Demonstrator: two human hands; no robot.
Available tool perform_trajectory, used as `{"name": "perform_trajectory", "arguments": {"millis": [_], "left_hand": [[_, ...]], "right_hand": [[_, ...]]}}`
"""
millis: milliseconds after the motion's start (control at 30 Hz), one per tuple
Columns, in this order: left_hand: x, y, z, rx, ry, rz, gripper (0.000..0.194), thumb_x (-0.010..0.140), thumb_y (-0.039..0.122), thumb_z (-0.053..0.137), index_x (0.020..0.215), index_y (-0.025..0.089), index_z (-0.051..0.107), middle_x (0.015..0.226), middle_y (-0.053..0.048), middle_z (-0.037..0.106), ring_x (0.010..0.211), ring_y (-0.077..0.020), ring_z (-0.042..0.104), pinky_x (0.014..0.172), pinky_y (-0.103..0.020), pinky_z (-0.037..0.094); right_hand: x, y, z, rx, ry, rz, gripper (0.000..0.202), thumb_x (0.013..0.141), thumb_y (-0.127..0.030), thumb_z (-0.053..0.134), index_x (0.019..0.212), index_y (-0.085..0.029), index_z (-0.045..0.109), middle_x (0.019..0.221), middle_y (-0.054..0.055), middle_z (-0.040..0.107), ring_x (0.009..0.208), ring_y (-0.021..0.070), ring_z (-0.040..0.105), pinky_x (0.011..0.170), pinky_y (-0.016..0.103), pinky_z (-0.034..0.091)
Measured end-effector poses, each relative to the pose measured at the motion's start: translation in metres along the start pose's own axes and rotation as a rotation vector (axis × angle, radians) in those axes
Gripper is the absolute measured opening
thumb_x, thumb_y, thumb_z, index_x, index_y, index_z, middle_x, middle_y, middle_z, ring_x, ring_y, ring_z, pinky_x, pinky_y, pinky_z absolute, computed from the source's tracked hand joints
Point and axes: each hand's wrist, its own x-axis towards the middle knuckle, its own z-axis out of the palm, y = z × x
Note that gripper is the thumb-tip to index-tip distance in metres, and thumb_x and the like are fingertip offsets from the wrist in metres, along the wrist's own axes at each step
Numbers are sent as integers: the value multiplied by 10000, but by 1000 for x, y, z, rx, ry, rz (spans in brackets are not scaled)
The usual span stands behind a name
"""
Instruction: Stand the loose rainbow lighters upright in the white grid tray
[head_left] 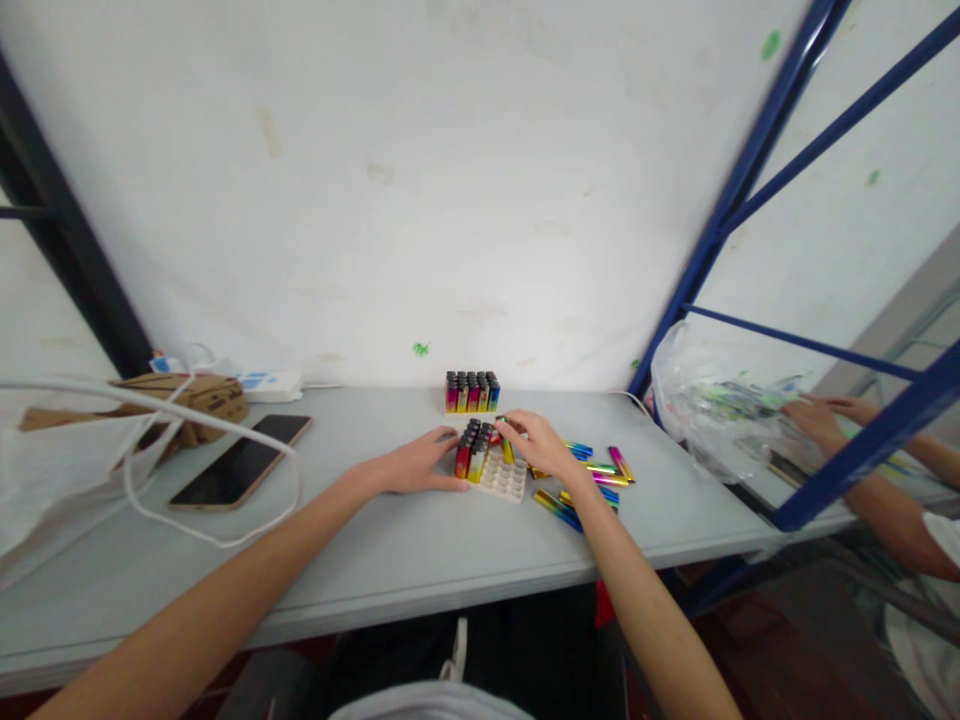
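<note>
A white tray (504, 478) with round slots sits on the grey table, its left part filled with upright lighters (471, 450) in bright colours with black tops. My left hand (420, 462) rests at the left side of the tray, fingers apart, thumb along its front edge and fingertips beside the lighters. Pinched in the fingers of my right hand (529, 438) is a yellow lighter (508, 452), upright over the slots. Several loose lighters (600, 478) lie to the right of the tray, partly behind my right forearm. Against the wall stands a full block of lighters (472, 392).
On the left lie a phone (241, 462), a white cable (217, 540), a cardboard box (217, 395) and white wrapping (82, 470). A plastic bag (697, 410) and blue rack posts (694, 250) stand right. Another person's hands (821, 415) are beyond the rack.
</note>
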Motion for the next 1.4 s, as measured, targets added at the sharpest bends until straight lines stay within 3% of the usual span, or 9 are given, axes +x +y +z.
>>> {"name": "perform_trajectory", "arguments": {"millis": [133,400,567,733,867,933,1033,1200,1400], "left_hand": [[0,0,0,-7,-2,-9,889,924,743,746,1577,172,549,1665,-198,506,1538,-400,491,1318,-491,365],[0,-4,3,6,17,5,885,917,771,736,1576,207,556,1658,-173,524,1525,-398,510,1303,-477,378],[0,-3,2,7,20,-1,889,912,765,745,1571,200,555,1656,-181,522,1525,-402,511,1295,-475,388],[-1,0,0,4,-1,-6,889,930,744,745,1590,186,537,1660,-189,509,1531,-398,506,1306,-474,374],[-1,1,0,13,2,-8,891,931,753,737,1581,177,542,1680,-196,489,1540,-406,497,1315,-482,367],[0,0,0,16,-4,-12,892,929,745,743,1580,171,540,1689,-203,478,1547,-408,489,1319,-482,362],[1,0,0,9,-7,-15,883,926,727,755,1570,160,546,1676,-211,489,1545,-406,490,1323,-483,358],[0,0,1,-14,8,-2,845,917,700,776,1545,173,570,1658,-196,520,1520,-410,516,1316,-503,377],[0,1,0,-4,15,-6,842,908,706,779,1532,174,591,1640,-190,543,1519,-411,524,1310,-492,395]], "right_hand": [[-1,-1,1,-3,-44,19,391,1118,-518,499,904,-234,663,745,15,698,719,215,633,723,318,441],[-1,6,-4,-24,-42,-46,394,1112,-514,504,881,-231,652,785,31,704,738,212,595,743,321,475],[-3,10,-5,55,-170,-62,306,1069,-478,606,960,-217,721,939,59,774,842,230,666,804,336,530],[-5,14,-9,49,-252,-32,370,1019,-549,689,913,-199,741,924,63,777,864,246,707,847,370,573],[-7,21,-12,100,-47,-24,469,1163,-470,383,1269,-199,751,1239,128,788,1174,265,721,1110,452,546],[-7,27,-9,53,25,-76,442,1154,-339,366,1418,-206,694,1433,142,724,1359,262,650,1239,483,464],[-7,31,-1,-29,-68,-143,545,1040,-109,407,1522,-218,637,1591,116,637,1506,249,549,1318,494,387],[-3,18,10,-141,-374,-50,608,873,48,457,1370,-151,743,1409,154,764,1305,284,704,1180,411,512],[-1,19,1,-306,-312,43,322,1013,-70,534,1182,-132,801,1246,171,810,1153,278,741,1064,336,514]]}}
